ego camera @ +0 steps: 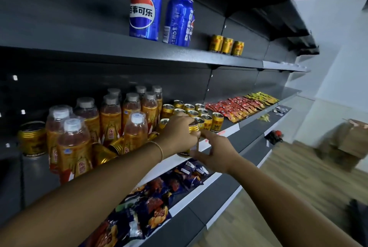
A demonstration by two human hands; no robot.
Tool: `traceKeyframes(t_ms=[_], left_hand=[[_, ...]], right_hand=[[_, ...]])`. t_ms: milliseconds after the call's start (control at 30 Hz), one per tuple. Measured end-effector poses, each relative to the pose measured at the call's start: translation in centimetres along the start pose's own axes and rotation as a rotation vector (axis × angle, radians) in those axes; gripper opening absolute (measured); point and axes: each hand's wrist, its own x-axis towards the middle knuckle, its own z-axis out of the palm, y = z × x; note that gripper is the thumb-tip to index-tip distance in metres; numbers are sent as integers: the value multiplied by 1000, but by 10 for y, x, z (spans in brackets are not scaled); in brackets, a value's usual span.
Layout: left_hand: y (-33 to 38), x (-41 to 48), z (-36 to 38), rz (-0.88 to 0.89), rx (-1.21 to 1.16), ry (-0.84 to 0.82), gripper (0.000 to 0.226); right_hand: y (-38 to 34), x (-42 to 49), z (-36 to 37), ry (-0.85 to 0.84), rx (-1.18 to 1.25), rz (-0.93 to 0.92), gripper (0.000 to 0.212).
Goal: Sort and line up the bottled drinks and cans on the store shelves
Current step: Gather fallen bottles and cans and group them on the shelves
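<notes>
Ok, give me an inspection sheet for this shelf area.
Surface: middle shelf, dark metal.
Job's things: bottles upright, bunched; gold cans grouped beside them; tipped cans lying in front; blue cans and small gold cans on the upper shelf.
Clutter: red and yellow packets on the same shelf; snack bags on the shelf below.
Grippers: left hand grips a single can from above; right hand at its base, grip unclear.
Cables: nothing seen.
Surroundings: wooden floor, cardboard box.

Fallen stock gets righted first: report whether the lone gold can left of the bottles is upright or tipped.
Upright: the gold metal can stands on its base on the dark shelf, rim upward.
</notes>
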Motion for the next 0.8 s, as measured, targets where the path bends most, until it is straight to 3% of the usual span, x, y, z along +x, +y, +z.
traceKeyframes(t_ms=[200,333,500,700,800], left_hand=[[-12,31,6,-23,23,62,53],[-15,54,6,-95,3,148,63],[-15,80,10,-210,-14,201,79],[-24,103,18,-348,-105,220,55],[-34,98,27,-409,-21,209,46]], right_hand=[[22,48,10,-16,362,22,70],[39,89,16,-49,611,-72,83],[59,139,16,-128,670,-179,106],[92,189,18,-97,680,-227,91],[104,217,22,-55,688,-199,86]])
